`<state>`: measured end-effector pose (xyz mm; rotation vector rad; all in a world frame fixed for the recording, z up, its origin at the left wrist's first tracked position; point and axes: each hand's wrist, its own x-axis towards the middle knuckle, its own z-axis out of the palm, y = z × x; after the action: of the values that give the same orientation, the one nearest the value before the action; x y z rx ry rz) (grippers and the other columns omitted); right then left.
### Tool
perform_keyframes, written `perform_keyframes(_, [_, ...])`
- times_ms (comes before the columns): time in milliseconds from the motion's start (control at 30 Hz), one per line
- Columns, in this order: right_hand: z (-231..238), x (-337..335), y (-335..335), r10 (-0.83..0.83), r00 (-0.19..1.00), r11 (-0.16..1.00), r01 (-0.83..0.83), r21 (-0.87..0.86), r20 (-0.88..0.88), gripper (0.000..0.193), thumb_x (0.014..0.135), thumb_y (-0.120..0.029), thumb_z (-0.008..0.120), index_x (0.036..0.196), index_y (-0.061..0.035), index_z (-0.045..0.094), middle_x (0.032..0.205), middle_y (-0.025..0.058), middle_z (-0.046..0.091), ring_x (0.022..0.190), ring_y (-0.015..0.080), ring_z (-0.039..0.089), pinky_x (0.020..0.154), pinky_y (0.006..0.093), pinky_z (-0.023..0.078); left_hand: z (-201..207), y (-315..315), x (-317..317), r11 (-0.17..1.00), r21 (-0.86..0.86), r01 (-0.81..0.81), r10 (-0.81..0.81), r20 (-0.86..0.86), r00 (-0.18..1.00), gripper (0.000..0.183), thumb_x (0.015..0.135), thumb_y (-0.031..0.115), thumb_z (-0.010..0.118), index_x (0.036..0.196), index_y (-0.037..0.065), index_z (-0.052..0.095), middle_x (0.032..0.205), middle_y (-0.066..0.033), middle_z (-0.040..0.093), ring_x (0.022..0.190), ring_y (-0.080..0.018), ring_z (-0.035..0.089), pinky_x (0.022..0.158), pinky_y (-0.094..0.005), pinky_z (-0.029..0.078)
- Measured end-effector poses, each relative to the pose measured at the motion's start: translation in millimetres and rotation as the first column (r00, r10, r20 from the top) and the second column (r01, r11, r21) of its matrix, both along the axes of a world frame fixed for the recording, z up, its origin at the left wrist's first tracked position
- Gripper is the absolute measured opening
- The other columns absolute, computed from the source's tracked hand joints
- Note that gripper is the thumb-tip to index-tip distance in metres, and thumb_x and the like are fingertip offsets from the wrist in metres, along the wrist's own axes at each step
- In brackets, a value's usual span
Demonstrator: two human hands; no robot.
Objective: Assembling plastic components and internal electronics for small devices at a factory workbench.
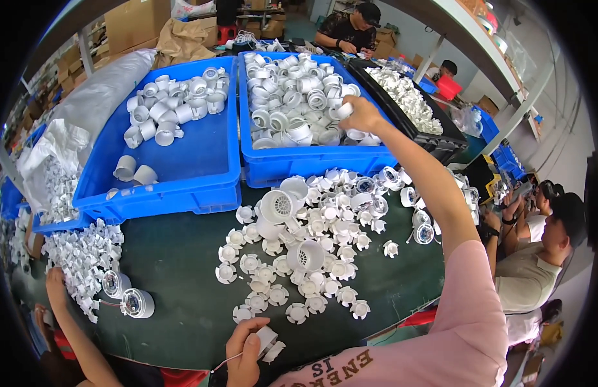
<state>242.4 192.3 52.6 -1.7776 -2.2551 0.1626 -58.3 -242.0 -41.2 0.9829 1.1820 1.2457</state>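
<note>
My left hand is closed around a white plastic cup-shaped housing at the table's near edge. A thin white wire runs out beside that hand, and a white petal-edged piece sits against the housing. Stretched far forward, my right hand pinches a white ring-like cup over the right blue bin, which is heaped with similar white cups. Between my hands and the bins lies a spread of white petal-edged caps, with a few larger perforated white cups among them.
The left blue bin holds more white cups. A black tray of small white parts stands farther right. At left, another person's hand touches a pile of white clips near two round units. Other people sit at back and right.
</note>
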Motion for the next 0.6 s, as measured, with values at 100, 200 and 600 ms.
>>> perform_keyframes(100, [38.1,-15.1,-51.9,0.219,0.953,0.975,-0.206,0.082,-0.212,0.047,0.062,-0.021,0.081,0.100,-0.0077,0.059,0.086,0.0135,0.066,0.085,0.0241,0.065,0.076,0.0342,0.050,0.3,-7.0,-1.0,0.999,-0.043,0.025,-0.024,0.020,1.000,0.032,0.099,0.024,0.042,0.113,-0.001,0.058,0.100,-0.0062,0.059,0.086,-0.0116,0.055,0.075,-0.0239,0.045])
perform_keyframes(200, [47.5,-41.7,-136.5,0.385,0.858,0.895,-0.437,-0.090,-0.340,0.037,0.066,-0.009,0.079,0.095,-0.0056,0.056,0.087,0.0059,0.064,0.080,0.0167,0.061,0.074,0.0306,0.050,-1.2,-10.0,-0.4,0.988,-0.105,0.110,-0.091,0.169,0.981,0.031,0.100,0.023,0.041,0.114,0.000,0.056,0.098,-0.0056,0.059,0.085,-0.0117,0.055,0.073,-0.0237,0.045])
perform_keyframes(600, [19.9,-36.0,-108.8,0.345,0.894,0.862,-0.422,-0.279,-0.286,0.055,0.072,-0.043,0.075,0.112,-0.0083,0.064,0.105,0.0162,0.067,0.085,0.0241,0.067,0.078,0.0356,0.051,-28.0,-8.2,11.4,0.994,-0.032,-0.104,0.105,0.036,0.994,0.056,0.098,0.048,0.036,0.116,-0.004,0.047,0.086,-0.0157,0.061,0.071,-0.0184,0.061,0.063,-0.0270,0.049])
